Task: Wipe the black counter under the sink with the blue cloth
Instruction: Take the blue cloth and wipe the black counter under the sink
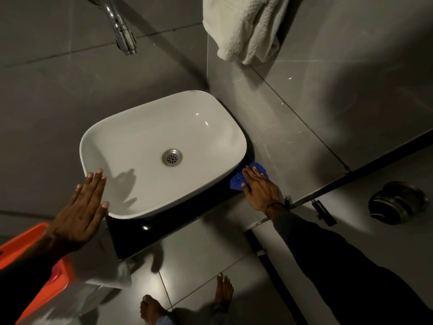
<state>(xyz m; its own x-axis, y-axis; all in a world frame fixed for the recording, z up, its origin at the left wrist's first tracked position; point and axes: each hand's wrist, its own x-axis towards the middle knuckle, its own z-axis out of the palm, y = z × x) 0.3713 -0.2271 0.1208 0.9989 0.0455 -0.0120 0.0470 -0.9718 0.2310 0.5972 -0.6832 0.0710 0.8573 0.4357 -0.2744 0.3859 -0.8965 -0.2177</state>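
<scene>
A white basin (150, 137) stands on a glossy black counter (164, 228). A blue cloth (237, 179) lies on the counter's right end, wedged between the basin and the grey tiled wall. My right hand (261, 188) presses flat on the cloth with fingers spread, covering most of it. My left hand (85, 207) rests flat and open against the basin's left rim, holding nothing.
A chrome tap (120, 29) hangs above the basin. A white towel (246, 26) hangs on the wall at top right. An orange plastic bin (35, 273) sits at lower left. A round metal fitting (396, 202) is at right. Bare feet (187, 301) stand on the tiled floor.
</scene>
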